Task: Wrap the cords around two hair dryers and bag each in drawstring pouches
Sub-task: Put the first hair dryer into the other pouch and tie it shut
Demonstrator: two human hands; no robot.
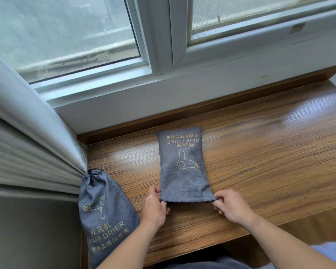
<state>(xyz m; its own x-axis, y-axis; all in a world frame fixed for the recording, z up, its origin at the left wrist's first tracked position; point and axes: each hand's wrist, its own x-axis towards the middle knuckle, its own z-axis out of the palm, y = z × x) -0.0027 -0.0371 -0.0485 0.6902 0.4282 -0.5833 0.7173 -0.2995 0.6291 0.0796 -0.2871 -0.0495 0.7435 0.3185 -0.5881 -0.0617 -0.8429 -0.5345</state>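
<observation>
A grey drawstring pouch [183, 164] with a gold hair-dryer print lies on the wooden sill [260, 152], its mouth toward me. My left hand [155, 205] pinches the mouth's left corner at the black drawstring. My right hand [231, 205] pinches the right corner. The mouth is stretched flat between them. A second grey pouch [105, 214] lies at the left, bulging, its drawstring top pulled shut and pointing toward the curtain. No hair dryer or cord shows outside the pouches.
A pleated grey curtain [27, 142] hangs at the left and touches the second pouch's top. A white window frame [159, 45] runs along the back of the sill. The sill's front edge drops off at the lower right.
</observation>
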